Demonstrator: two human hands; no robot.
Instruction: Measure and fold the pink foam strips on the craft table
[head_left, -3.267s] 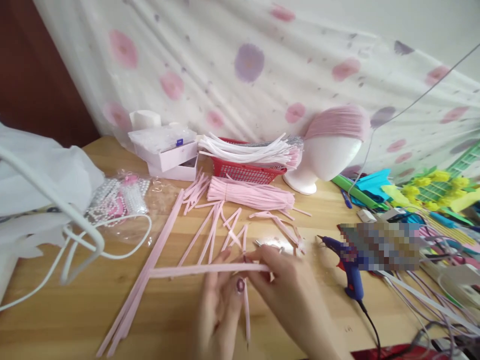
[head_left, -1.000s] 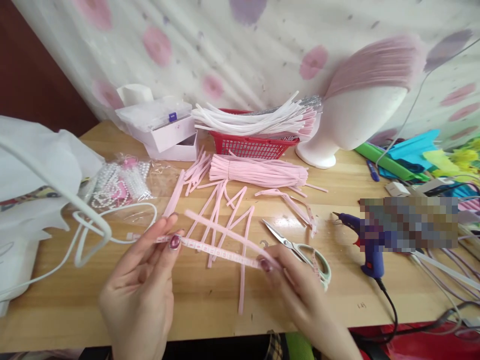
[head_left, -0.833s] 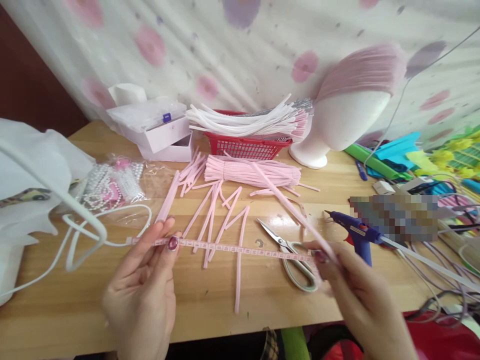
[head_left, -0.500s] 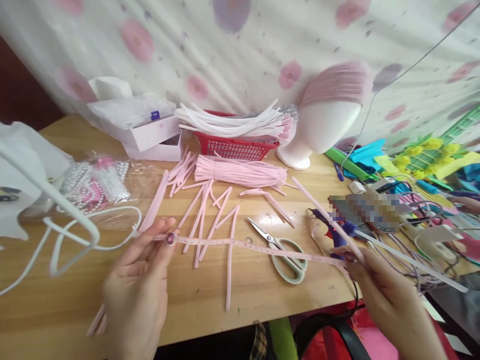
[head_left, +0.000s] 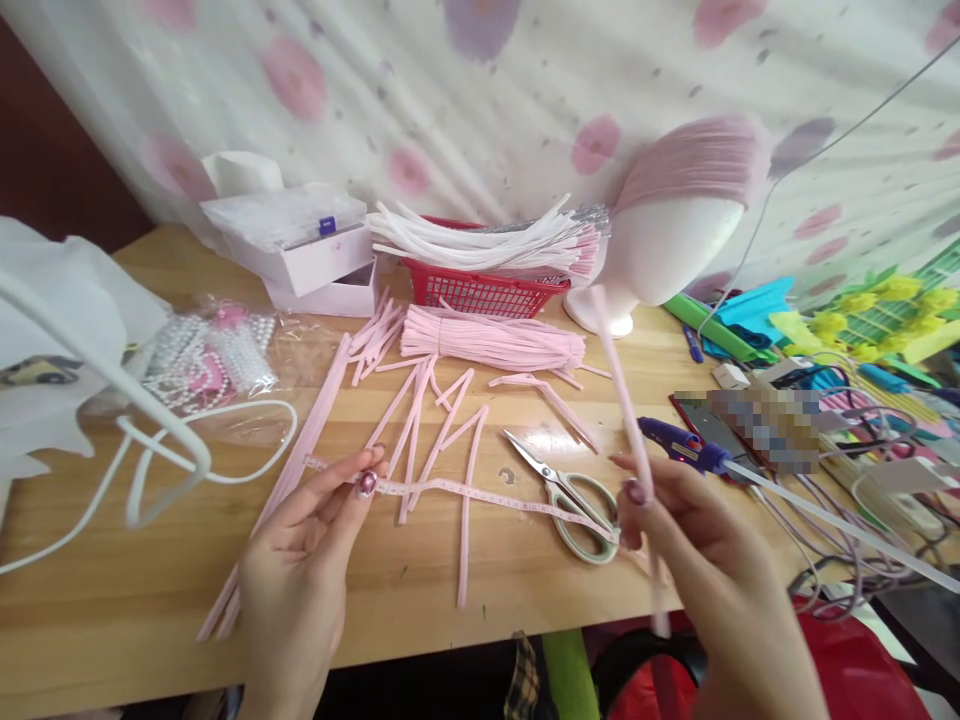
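Note:
A pale pink tape measure [head_left: 495, 497] hangs slightly slack above the table between my two hands. Its one end is pinched between the thumb and fingertips of my left hand [head_left: 296, 570], with a short tail sticking out beyond them. My right hand [head_left: 709, 560] is closed on a pink pipe cleaner [head_left: 621, 370], held nearly upright, and the tape's other side runs into the same fingers. Under the tape lie scissors [head_left: 555, 487] with pale green handles, blades partly apart, and several bent pink pipe cleaners [head_left: 466, 520]. Longer straight pink strips [head_left: 300, 455] lie beside my left hand.
Behind sit a tied pink pipe cleaner bundle [head_left: 491, 338], a red basket [head_left: 487, 292] of white stems and a white mannequin head [head_left: 675, 240]. A blue glue gun [head_left: 679, 445], phone and cables crowd the right; bagged beads [head_left: 210, 360] and a white cord [head_left: 255, 410] the left.
My right hand has moved left, toward my left hand, and the pipe cleaner in it has turned more upright. The tape between the hands has become shorter and slacker. The view has shifted slightly.

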